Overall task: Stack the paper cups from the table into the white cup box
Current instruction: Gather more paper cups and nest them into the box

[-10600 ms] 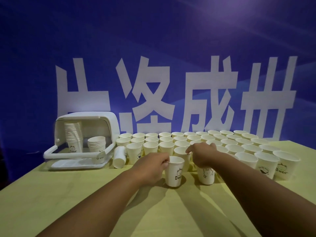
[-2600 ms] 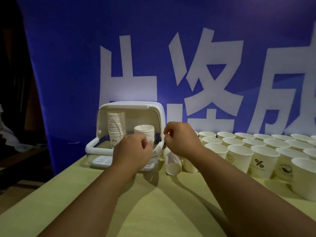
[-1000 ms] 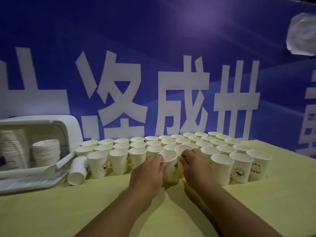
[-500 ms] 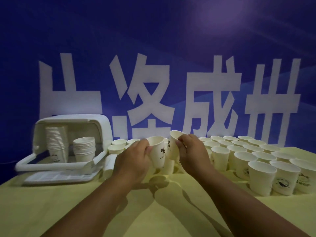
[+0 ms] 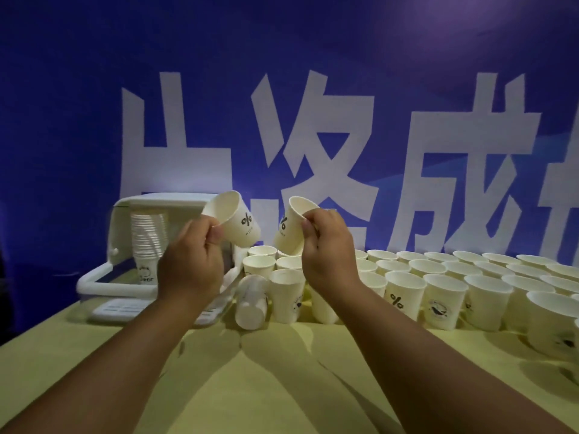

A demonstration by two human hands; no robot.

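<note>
Tabletop carries the white cup box at left, a tall stack inside, and rows of paper cups beside it. Left hand pinches a tilted cup before the box; right hand pinches a second cup above the rows.

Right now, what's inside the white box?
A tall stack of cups stands in the left of the box. The left hand, holding a cup, covers the rest inside.

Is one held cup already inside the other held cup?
No, the left hand holds the left cup and the right hand holds the right cup, with a gap between them.
</note>
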